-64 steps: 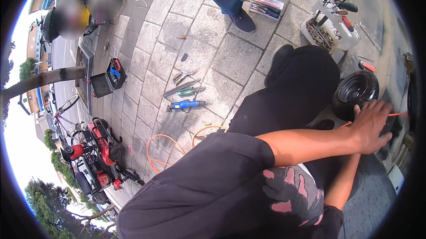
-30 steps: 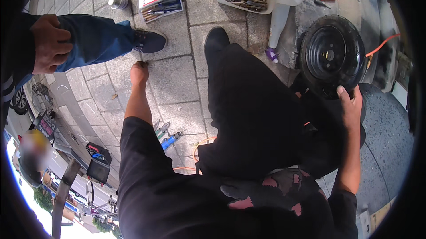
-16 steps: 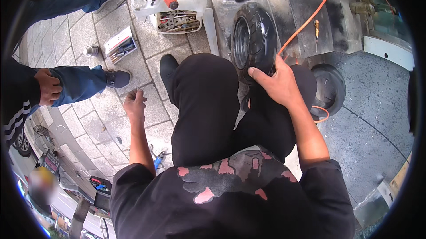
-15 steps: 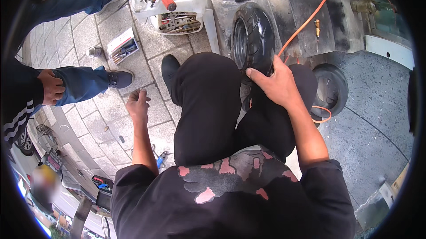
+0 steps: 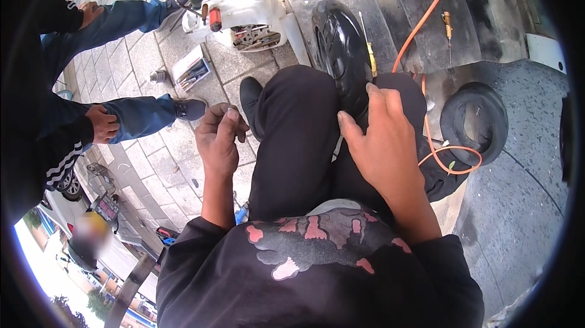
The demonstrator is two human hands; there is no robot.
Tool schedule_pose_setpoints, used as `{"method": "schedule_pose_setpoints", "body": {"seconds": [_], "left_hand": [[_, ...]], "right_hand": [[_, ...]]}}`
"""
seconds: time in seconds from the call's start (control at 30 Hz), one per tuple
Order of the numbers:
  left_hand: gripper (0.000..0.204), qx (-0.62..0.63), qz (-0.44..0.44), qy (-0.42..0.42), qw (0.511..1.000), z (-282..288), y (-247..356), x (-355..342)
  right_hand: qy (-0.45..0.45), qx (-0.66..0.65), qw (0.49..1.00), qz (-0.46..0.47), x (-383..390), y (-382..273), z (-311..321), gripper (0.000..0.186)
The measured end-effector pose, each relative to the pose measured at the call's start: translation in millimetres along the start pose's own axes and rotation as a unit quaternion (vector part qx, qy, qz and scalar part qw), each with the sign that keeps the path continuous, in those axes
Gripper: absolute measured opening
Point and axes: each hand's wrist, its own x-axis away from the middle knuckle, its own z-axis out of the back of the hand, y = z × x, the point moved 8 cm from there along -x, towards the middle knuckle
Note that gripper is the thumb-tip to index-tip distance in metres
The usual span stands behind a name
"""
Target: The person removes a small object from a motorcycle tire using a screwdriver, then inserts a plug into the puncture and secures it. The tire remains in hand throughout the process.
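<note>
A black small wheel with its tyre (image 5: 342, 53) stands on edge between my knees, just beyond my black trousers. My right hand (image 5: 379, 140) rests on my right thigh with the fingers spread, and its fingertips reach the wheel's lower edge. My left hand (image 5: 218, 139) hovers over the paving beside my left thigh, fingers curled in toward the thumb. I see nothing in it.
A loose black tyre (image 5: 475, 122) lies on the right, with an orange cable (image 5: 426, 23) looping past it. A white tub of tools (image 5: 241, 14) and a flat tool case (image 5: 192, 71) sit ahead. A person in blue jeans (image 5: 131, 114) stands on the left.
My left hand has lifted off the paving and curled its fingers. My right hand has let go of the wheel's rim and slid back onto my thigh.
</note>
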Motion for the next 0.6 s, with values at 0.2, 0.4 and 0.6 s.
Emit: {"method": "schedule_pose_setpoints", "body": {"seconds": [0.2, 0.4, 0.6], "left_hand": [[0.027, 0.210, 0.119, -0.162, 0.957, -108, 30, 50], [0.018, 0.275, 0.187, -0.143, 0.932, -133, 28, 68], [0.020, 0.225, 0.146, -0.136, 0.954, -128, 32, 76]], "right_hand": [[-0.033, -0.322, 0.944, 0.069, 12, -29, 13, 0.032], [0.050, -0.263, 0.934, 0.236, 19, -47, 13, 0.026], [0.075, -0.199, 0.927, 0.309, 24, -58, 20, 0.024]]}}
